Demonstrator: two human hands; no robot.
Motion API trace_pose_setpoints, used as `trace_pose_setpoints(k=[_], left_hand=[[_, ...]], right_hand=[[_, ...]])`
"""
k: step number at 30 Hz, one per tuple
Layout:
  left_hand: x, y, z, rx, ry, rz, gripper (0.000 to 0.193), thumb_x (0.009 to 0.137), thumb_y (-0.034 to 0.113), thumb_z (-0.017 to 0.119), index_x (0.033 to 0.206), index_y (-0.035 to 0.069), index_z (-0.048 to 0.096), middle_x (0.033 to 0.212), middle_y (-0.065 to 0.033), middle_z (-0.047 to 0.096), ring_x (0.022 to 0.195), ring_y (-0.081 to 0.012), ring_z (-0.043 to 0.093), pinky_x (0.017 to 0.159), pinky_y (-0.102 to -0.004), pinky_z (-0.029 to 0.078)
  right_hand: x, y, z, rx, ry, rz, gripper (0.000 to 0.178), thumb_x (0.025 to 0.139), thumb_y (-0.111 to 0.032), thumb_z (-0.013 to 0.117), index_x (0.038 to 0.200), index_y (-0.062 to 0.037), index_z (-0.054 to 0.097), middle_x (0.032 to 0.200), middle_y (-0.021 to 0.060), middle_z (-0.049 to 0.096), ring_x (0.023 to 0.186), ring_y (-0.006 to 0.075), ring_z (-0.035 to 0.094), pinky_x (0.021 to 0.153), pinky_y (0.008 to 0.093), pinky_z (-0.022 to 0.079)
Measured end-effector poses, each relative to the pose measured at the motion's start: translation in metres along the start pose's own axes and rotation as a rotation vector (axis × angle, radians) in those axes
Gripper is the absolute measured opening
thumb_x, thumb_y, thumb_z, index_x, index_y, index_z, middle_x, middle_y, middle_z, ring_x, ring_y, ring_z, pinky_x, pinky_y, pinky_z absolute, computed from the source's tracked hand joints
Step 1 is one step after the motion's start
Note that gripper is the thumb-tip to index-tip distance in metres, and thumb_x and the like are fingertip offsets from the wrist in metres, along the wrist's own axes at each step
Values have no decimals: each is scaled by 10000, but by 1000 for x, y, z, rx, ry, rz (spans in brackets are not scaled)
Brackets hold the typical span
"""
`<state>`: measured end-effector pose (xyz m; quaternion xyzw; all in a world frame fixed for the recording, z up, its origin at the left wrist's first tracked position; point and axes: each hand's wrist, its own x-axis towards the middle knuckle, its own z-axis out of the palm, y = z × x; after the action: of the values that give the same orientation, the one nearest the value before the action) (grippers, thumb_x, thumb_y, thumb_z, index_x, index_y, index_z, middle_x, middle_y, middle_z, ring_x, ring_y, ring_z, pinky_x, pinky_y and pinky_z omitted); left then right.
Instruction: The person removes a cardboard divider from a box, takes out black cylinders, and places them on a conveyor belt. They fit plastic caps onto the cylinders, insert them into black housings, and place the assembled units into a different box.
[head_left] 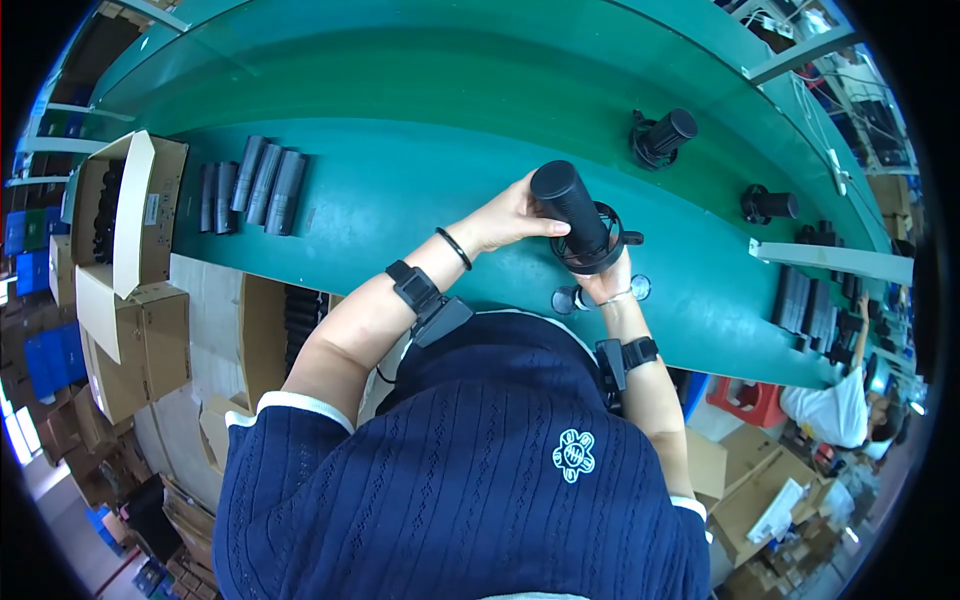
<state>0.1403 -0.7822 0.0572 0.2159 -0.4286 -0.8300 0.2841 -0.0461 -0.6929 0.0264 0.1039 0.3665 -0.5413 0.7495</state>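
Note:
Above the bench I hold a black cylindrical microphone (567,195), tilted with its blunt end toward the upper left. My left hand (512,217) is closed around the side of its body, thumb in front. A black ring-shaped shock mount (588,262) encircles the lower end. From below, my right hand (607,281) grips this mount; some of its fingers are hidden behind it. Beside that hand lies a small round shiny piece (565,299) on the bench, and another round piece (641,287) shows past the wrist.
Farther back stand two similar microphones in mounts, one upright-leaning (665,137) and one lying (770,204). Several black tubes (270,187) lie on the green bench (400,200) at left, beside open cartons (150,215). More tubes (805,303) and a co-worker (840,408) are at right.

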Motion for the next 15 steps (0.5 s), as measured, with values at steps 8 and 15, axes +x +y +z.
trace_pose_setpoints(k=[8, 15], left_hand=[[-5, 6, -16, -60, -102, -41, 658, 732, 55, 754, 1292, 94, 411, 1318, -92, 471, 1232, -221, 443, 1062, -386, 339], [2, -3, -26, -200, -116, -111, 607, 775, 81, 719, 1293, 73, 402, 1312, -123, 468, 1230, -254, 449, 1060, -416, 345]], right_hand=[[11, -1, -31, -146, 48, -181, 387, 930, -382, 362, 1102, -76, 527, 1048, 123, 631, 871, 250, 645, 686, 371, 550], [-1, -3, -32, -224, -10, -225, 426, 930, -412, 339, 1120, -72, 511, 1037, 111, 622, 832, 244, 634, 662, 367, 534]])
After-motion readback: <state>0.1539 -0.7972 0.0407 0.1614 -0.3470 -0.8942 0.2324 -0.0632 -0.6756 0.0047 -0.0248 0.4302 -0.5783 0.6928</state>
